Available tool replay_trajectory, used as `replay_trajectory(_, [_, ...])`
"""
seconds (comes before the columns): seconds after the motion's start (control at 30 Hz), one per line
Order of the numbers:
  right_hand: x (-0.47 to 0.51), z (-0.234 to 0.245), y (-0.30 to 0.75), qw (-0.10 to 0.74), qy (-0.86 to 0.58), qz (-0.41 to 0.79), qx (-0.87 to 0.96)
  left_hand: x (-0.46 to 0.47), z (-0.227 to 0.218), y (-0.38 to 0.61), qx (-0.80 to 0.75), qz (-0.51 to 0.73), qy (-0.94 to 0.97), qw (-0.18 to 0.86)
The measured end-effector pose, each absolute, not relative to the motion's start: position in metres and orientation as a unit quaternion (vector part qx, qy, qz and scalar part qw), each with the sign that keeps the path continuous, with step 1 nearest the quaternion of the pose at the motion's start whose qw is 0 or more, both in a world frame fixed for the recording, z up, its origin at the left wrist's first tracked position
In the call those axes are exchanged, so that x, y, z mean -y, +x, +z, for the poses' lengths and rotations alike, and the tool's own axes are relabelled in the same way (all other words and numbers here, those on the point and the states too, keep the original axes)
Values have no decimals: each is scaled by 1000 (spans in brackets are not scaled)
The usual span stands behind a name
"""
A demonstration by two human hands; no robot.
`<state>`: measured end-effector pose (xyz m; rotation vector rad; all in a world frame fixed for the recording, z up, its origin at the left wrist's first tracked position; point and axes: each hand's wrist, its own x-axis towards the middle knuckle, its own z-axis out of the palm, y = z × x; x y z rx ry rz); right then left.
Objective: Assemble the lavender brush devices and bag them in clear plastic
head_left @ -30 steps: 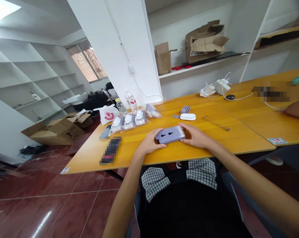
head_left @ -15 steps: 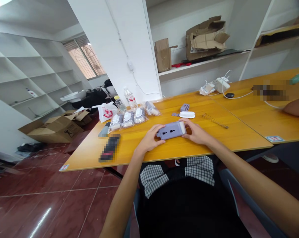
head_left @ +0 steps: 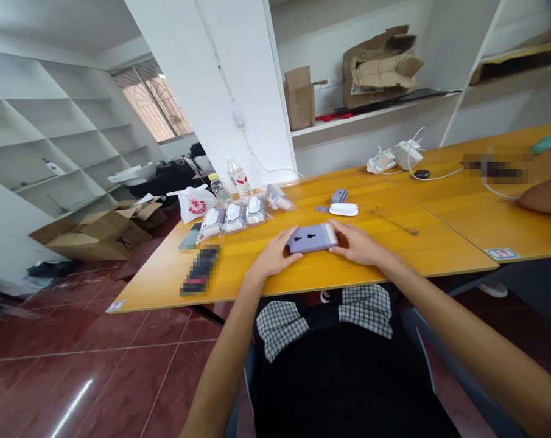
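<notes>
Between my hands, over the table's front part, is a lavender plastic casing [head_left: 318, 242] with a white right end and two black key-shaped slots on its upper face. Its left end is gripped by my left hand [head_left: 276, 252], thumb below and fingers above. My right hand [head_left: 355, 244] holds the white end in the same way. Just beyond lie a white bristled brush head [head_left: 343, 209], a small lavender block [head_left: 340, 195] and a flat lavender piece [head_left: 321, 209]. A long coil spring [head_left: 394, 221] rests to the right of them.
Several plastic-wrapped items [head_left: 234, 219] line the table's left rear, beside two bottles [head_left: 238, 178] and a white bag [head_left: 193, 204]. A pixelated dark object [head_left: 201, 270] lies at front left. Chargers with cables [head_left: 398, 158] and a black mouse [head_left: 422, 174] are at back right. Another person's arm [head_left: 544, 196] shows at far right.
The casing and both hands have shifted slightly left in the picture, along with most of the scene. My grip at both ends looks the same.
</notes>
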<state>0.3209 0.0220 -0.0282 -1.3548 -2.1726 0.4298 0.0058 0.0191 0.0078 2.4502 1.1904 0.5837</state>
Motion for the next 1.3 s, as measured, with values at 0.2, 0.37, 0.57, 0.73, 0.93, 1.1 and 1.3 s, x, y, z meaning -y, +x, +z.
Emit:
replay_trajectory(0.2, [-25, -26, 320, 268, -480, 107, 828, -22, 2, 7, -505, 160, 837, 136])
replay_trajectory(0.37, [-26, -27, 320, 244, -496, 75, 830, -23, -1, 6, -572, 134, 804, 95])
replay_trajectory(0.57, [-20, -29, 317, 191, -552, 36, 811, -22, 0, 7, -584, 84, 803, 79])
replay_trajectory(0.73, [-20, -31, 316, 162, -586, 26, 793, -18, 6, 9, -558, 64, 823, 90])
replay_trajectory(0.93, [-20, -34, 316, 153, -606, 45, 779, -19, 2, 8, -596, 73, 795, 82])
replay_trajectory(1.1, [-21, -35, 316, 142, -606, 42, 781, -22, -3, 6, -606, 72, 789, 74])
replay_trajectory(1.3, [-23, -37, 318, 147, -604, 37, 782, -22, -2, 6, -600, 75, 792, 82])
